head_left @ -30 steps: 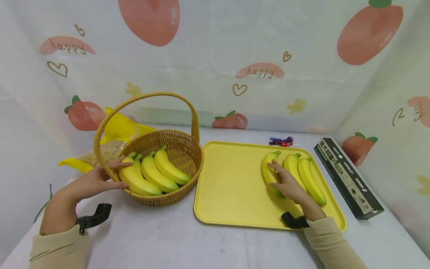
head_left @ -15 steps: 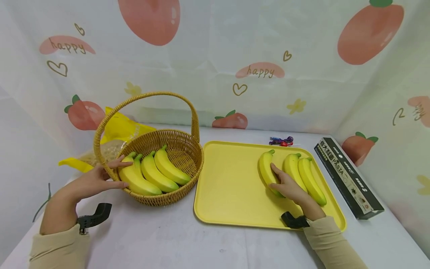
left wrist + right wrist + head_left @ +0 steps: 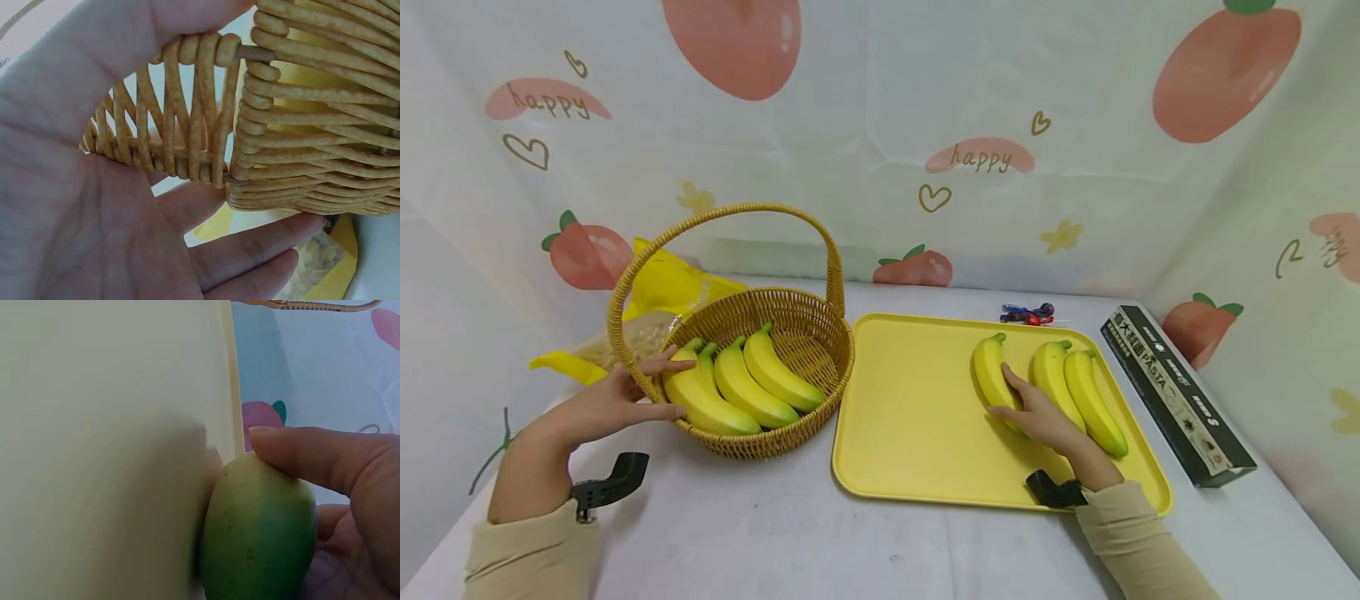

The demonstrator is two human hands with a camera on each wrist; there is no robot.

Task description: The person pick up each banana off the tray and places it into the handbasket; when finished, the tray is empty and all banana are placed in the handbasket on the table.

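Note:
My left hand (image 3: 598,408) grips the wicker basket (image 3: 760,446) at its left side, where the handle (image 3: 181,112) meets the rim. In the left wrist view, fingers pass behind the woven handle base. Several yellow bananas (image 3: 782,375) with green tips lie inside the basket. On the yellow tray (image 3: 910,417), my right hand (image 3: 1041,417) holds the leftmost banana (image 3: 990,367) between thumb and fingers. Seen from the right wrist, the thumb lies on the green end of that banana (image 3: 256,531); the other fingers are mostly hidden. Two more bananas (image 3: 1093,400) lie to its right.
A black pasta box (image 3: 1176,396) lies along the tray's right side. Small wrapped candies (image 3: 1030,314) sit behind the tray. Behind the basket leans a yellow and clear bag (image 3: 640,333) of pale contents. A patterned cloth (image 3: 865,150) hangs at the back.
The leftmost tray banana has shifted slightly left, away from the other two. My right fingers have closed in around it. The left hand and basket have stayed put.

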